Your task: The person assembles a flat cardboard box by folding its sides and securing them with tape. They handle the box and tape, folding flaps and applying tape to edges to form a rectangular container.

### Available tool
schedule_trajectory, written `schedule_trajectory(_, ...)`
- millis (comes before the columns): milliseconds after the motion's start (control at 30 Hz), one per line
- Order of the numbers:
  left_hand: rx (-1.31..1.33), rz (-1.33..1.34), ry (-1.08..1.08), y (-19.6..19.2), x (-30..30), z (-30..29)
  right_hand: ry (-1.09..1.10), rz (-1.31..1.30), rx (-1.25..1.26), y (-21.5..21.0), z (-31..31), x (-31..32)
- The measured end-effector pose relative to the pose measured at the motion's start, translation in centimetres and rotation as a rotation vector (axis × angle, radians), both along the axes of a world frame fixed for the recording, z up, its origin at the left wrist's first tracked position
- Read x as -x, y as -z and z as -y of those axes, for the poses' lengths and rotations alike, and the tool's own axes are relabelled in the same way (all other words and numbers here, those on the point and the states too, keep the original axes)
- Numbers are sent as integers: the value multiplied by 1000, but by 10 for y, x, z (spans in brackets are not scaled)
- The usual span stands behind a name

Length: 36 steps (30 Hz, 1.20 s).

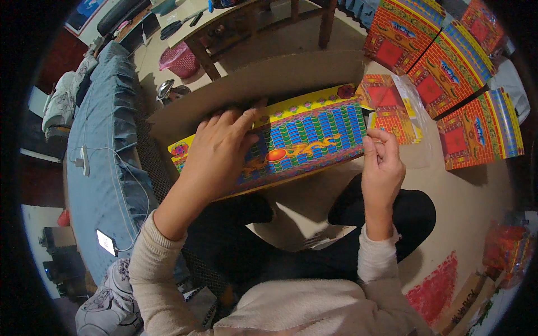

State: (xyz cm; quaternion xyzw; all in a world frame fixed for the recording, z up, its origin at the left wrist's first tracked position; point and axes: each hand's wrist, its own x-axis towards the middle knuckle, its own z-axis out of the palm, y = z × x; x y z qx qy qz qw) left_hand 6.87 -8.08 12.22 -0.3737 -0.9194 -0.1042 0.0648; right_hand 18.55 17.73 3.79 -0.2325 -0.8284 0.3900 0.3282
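A printed cardboard piece (322, 131) with a blue and green roof-tile pattern, an orange fireball design and a yellow flowered strip lies tilted across my lap. Over its far yellow edge, left of the middle, my left hand (216, 154) is bent, fingers gripping the edge; the fingertips are partly hidden. My right hand (383, 165) pinches the piece's right end between thumb and fingers. Just behind stands a raised brown cardboard panel (302, 70).
Folded red brick-patterned cardboard pieces (428, 84) stand at the far right, near flat printed sheets (386, 101) in clear plastic. Further off are a wooden table (246, 14) and a pink basket (179, 60). Along the left runs a blue-covered couch (101, 168) with a phone (105, 242) on a cable.
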Motion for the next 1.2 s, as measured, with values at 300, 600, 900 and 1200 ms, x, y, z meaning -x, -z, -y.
schedule_trajectory(300, -74, -103, 24, 17, 5, -2, -104, 164, 247, -26, 10, -4)
schedule_trajectory(600, -320, -308, -179, 45, -6, -23, -163, 132, 214, -8, 4, -3)
schedule_trajectory(900, -447, -211, -191, 40, -14, -21, -153, 158, 322, -10, 16, -10)
schedule_trajectory(1200, -349, -166, -225, 29, -12, -6, -230, -1, 561, -7, 14, -4)
